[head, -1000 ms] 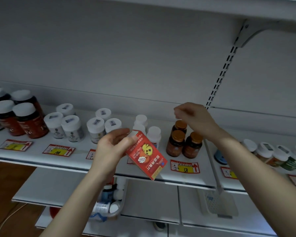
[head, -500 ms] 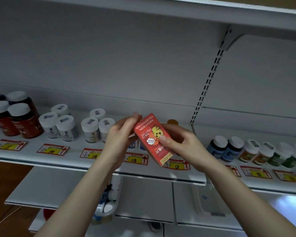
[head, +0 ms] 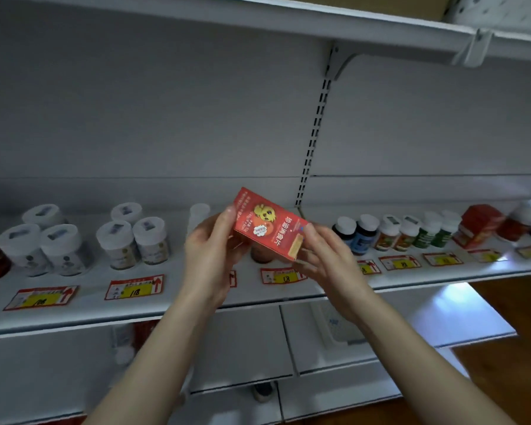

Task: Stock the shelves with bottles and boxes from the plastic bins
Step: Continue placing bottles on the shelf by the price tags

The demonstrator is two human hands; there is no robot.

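Observation:
A red box with a yellow cartoon figure and white print is held tilted in front of the white shelf. My left hand grips its left end. My right hand grips its lower right end. The box hovers above the shelf's middle, in front of a brown bottle that it mostly hides. White-capped bottles stand to the left. Small mixed bottles stand to the right.
Another red box stands on the shelf at far right. Red and yellow price tags line the shelf front. A higher shelf hangs overhead. Lower shelves lie below, with a white bin partly hidden behind my right arm.
My right hand came off the brown bottles and took hold of the red box. Both hands turned the box flatter and raised it. The view has swung to the right.

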